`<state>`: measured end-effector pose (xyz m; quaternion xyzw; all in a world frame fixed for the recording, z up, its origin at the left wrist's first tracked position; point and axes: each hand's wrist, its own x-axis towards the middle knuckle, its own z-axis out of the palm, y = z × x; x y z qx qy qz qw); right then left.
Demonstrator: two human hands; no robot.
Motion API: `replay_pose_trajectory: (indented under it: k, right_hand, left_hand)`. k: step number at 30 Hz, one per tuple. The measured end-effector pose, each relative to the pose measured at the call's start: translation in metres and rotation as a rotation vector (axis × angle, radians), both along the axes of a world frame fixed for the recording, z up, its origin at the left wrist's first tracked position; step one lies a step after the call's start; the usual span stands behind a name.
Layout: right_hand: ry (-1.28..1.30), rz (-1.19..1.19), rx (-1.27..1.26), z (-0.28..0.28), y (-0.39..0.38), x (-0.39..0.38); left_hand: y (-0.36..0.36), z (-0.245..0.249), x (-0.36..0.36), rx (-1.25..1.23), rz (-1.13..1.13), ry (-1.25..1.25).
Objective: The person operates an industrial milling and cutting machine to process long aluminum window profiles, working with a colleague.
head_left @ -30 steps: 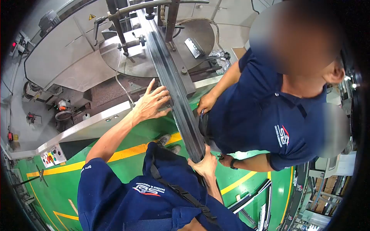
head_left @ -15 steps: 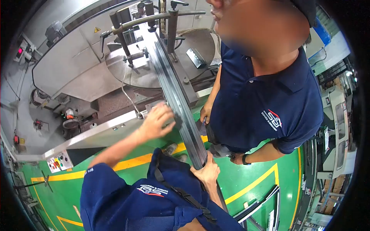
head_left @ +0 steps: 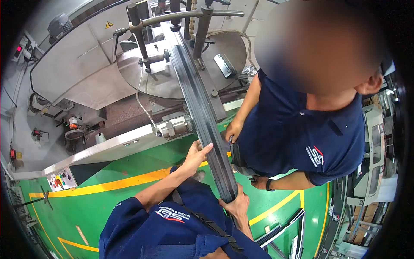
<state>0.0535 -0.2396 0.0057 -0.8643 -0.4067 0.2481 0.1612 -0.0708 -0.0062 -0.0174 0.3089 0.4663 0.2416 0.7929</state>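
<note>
Our right hand (head_left: 235,202) is closed around the near end of the bundle of metal profiles (head_left: 202,116), low in the frame just right of centre. The fingers wrap it fully. This end hangs out over the green floor (head_left: 129,159) with nothing under it, so the grip seems to carry its weight.

Our left hand (head_left: 196,154) is open, its fingers stretched out and laid flat against the left side of the bundle a little further up. It clasps nothing. It looks more like a steadying touch that keeps the long strips together and in line.

From our hands the bundle runs up the middle of the frame to the top centre. There it lies on the round tabletop (head_left: 146,73) of the machine and passes under the upright clamps (head_left: 202,30). We judge that they press it down and hold it straight.

A co-worker in a navy shirt (head_left: 302,125) stands at the right of the frame, just beside the bundle. One of their hands (head_left: 234,129) is near its right edge, and we cannot tell whether it touches. A control panel (head_left: 60,179) with coloured buttons sits at the lower left.

We see no bin, box or tray holding the profiles. Something crumpled and clear (head_left: 249,69) lies beyond the tabletop in the upper right, and we cannot tell what, if anything, is in it.
</note>
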Motion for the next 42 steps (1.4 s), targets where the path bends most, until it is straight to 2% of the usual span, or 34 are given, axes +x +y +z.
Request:
replay_pose_trajectory:
  k: [5,11,18,30,34,38,42]
  right_hand:
    - [-0.007,-0.014,-0.03,-0.001,-0.026,0.001]
    - [0.006,-0.01,-0.057,0.015,-0.035,0.002]
    - [0.053,-0.01,-0.066,0.032,-0.05,0.003]
    - [-0.016,0.061,-0.129,0.048,-0.12,0.005]
    - [-0.014,0.037,-0.153,0.062,-0.147,0.004]
    - [-0.005,0.022,-0.16,0.056,-0.178,0.003]
    - [0.037,-0.007,-0.241,0.052,-0.216,0.006]
  left_hand:
    - [0.01,-0.019,-0.005,0.018,-0.083,0.003]
    - [0.006,-0.01,-0.007,0.034,-0.128,0.003]
    - [0.023,0.003,-0.006,0.028,-0.064,-0.009]
    - [0.034,0.009,0.006,0.014,-0.018,0.029]
    - [0.033,0.024,0.01,0.041,0.024,-0.047]
    - [0.036,0.013,0.015,0.011,0.044,-0.058]
    - [0.034,0.007,0.017,-0.015,0.086,-0.171]
